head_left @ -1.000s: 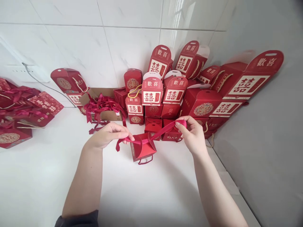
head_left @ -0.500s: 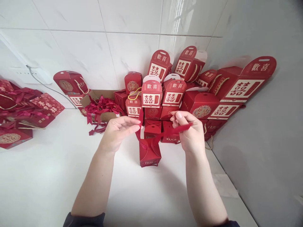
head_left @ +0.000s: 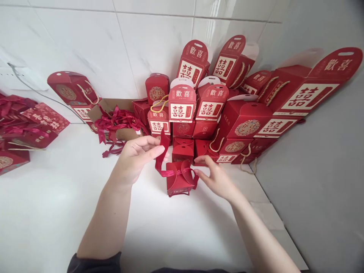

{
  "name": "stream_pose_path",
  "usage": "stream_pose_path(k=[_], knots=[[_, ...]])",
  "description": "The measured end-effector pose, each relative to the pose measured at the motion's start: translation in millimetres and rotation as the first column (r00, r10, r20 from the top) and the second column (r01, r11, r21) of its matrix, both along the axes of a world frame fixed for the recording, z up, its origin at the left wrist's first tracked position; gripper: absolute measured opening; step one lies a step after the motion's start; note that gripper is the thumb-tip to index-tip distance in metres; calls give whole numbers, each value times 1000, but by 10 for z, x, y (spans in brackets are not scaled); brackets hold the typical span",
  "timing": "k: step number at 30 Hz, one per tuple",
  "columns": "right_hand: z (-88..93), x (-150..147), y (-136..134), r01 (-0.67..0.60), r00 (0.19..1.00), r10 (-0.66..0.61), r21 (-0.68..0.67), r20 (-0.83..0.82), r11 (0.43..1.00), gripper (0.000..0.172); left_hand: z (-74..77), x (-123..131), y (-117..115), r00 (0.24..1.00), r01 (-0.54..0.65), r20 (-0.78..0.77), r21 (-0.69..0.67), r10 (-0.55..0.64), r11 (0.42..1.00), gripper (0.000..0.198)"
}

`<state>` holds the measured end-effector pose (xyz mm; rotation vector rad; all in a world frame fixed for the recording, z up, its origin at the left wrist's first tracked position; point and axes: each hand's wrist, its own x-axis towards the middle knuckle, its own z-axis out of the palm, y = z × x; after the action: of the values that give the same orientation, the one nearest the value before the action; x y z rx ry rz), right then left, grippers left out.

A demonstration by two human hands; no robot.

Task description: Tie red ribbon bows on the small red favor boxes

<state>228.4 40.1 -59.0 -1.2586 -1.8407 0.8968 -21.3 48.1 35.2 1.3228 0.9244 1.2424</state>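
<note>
- Here's the left hand (head_left: 139, 157), up to the left of the little box, thumb and forefinger clamped on one end of the ribbon.
- And the ribbon (head_left: 162, 153) itself! Soft, limp and next to weightless, I'd judge, perhaps slippery with that satin look; a flat pinch near the end should hold it best. It's deep red, standing up at the fingers, then dropping and running over the box top, crumpled pink-red where it passes the flaps.
- Now the box (head_left: 176, 183), sitting upright on the white table (head_left: 167, 235), right in the middle, between the two hands. Thin card by the look of it: light, fairly stiff along its folds, easy to dent if squeezed. Steady it low on the side walls, near the edges, rather than pressing the top. Plain red above, curved flaps meeting, pale lettering on the near face too small to read, a dark red cord (head_left: 179, 194) along the lower front.
- Over to the right hand (head_left: 218, 182), beside the ribbon's drooping other end: thumb and forefinger apart. Whether the thumb touches the ribbon, I can't tell.
</note>
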Motion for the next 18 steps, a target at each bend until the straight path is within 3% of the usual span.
stream_pose_path(k=[4,7,11,18], knots=[[-384,-118,-70,-67,991,52,-117,-126,991,38,28,-30,-13,1000,-19,24,12,19,1000,18],[-477,-104,-70,-59,969,5,-211,-247,976,35,51,-76,-19,996,-77,54,37,75,996,17],[-392,115,-28,-54,921,-58,-276,-385,960,27,94,-139,-14,986,-149,83,52,145,987,19],[-77,585,5,80,956,-124,-173,-264,982,22,62,-255,31,976,-180,141,87,167,980,12]])
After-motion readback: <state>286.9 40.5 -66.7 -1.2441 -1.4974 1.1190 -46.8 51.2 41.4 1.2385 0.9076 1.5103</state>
